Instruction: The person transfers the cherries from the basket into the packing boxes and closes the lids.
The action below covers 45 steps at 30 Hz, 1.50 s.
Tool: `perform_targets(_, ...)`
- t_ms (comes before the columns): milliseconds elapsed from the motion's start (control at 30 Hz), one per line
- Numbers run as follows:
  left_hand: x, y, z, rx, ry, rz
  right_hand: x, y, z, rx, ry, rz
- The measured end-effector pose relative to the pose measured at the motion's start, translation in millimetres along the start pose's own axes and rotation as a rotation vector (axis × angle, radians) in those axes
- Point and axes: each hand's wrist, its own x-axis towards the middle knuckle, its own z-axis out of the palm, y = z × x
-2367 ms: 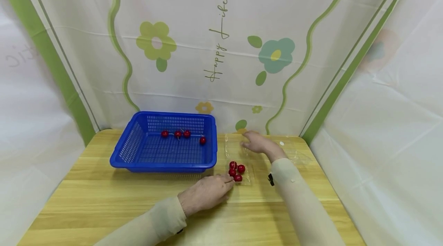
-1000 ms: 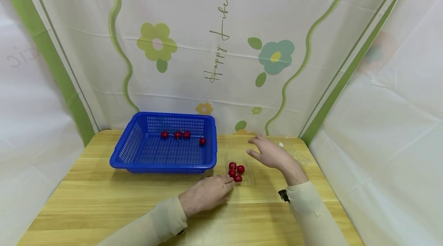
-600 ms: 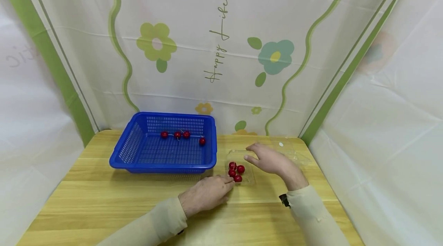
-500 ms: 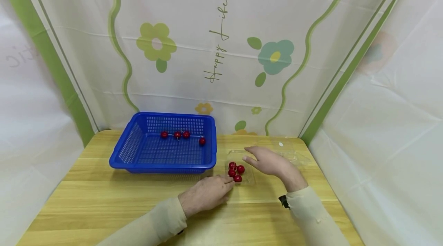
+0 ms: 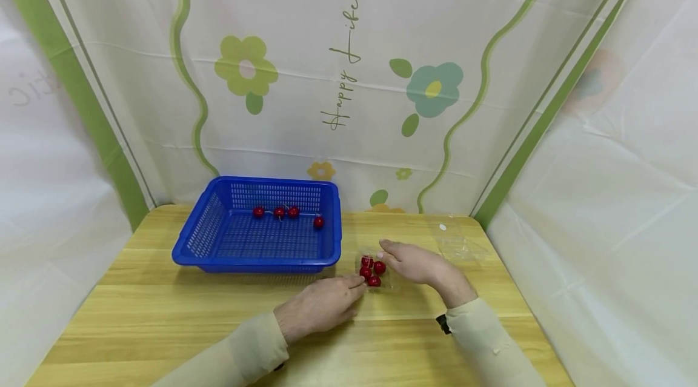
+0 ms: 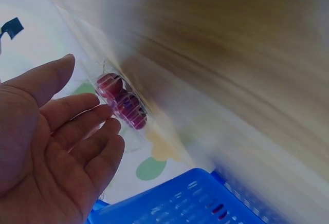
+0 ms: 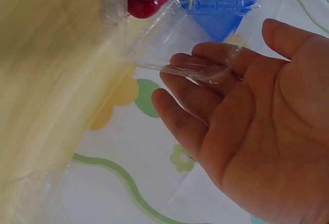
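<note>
1. Far-left part of the tabletop (image 5: 180,314): blue basket (image 5: 256,263), four basket cherries (image 5: 279,212) inside. Probably stiff and light; we'd leave it alone.
2. Left grip (image 5: 320,307): released, fingers extended at the near-left corner of the clear box (image 5: 389,283). Looks like light contact; we can't confirm it.
3. Clear box: right of the tabletop's middle, toward the far edge, just beside the basket. Four boxed cherries (image 5: 365,272) in it. We judge it very light, thin-walled, springy, slick; it'd skid on bare wood if pushed from one side only. Hold it low at the tray corners, where folds should stiffen it; mid-wall would likely dent.
4. Boxed cherries: glossy, so likely to roll when tilted. Stems could catch under the lid (image 7: 167,39); we'd check they're inside the rim.
5. Lid: tilted, not down flat. Likely flexes and springs back at the hinge. Best push point: the free edge, evenly along it.
6. Right grip (image 5: 422,264): released, fingers nearly straight behind the lid's free edge, thumb apart, nothing clasped.
7. Tabletop's far-right corner: more clear packaging (image 5: 459,248), well clear of our work.
</note>
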Motion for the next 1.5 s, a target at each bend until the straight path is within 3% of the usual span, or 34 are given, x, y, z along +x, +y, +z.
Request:
perform_targets(233, -7.9, -7.6, -0.1, -0.092, 0.017, -0.025, -1.9, 1.6, 6.0, -0.011, -0.036, 0.013)
perform_targets(400, -7.7, -9.0, 0.9, -0.205, 0.051, -0.086, -0.1, 5.5, 11.6, -0.072, -0.043, -0.003)
perform_targets(633, 2.4, -8.2, 3.9, -0.539, 0.106, -0.239, 1.6, 6.0, 17.7, -0.100, -0.026, 0.001)
perform_targets(767, 8.5, -11.2, 8.9, -0.669, 0.126, -0.278, 2.7, 6.0, 22.2, -0.128, -0.015, 0.006)
perform_targets(1000, 18.9, -15.8, 14.3, -0.896, 0.060, -0.356, 6.5, 7.2, 28.4, -0.150, 0.017, 0.023)
perform_targets(1300, 29.5, -17.8, 23.8, -1.001, 0.005, -0.443, 5.8, 6.0, 32.1, -0.156, 0.027, 0.014)
perform_targets(1500, 34.1, -16.9, 25.5, -1.278, -0.004, -0.521, 5.7, 4.8, 31.9, -0.162, 0.036, 0.012)
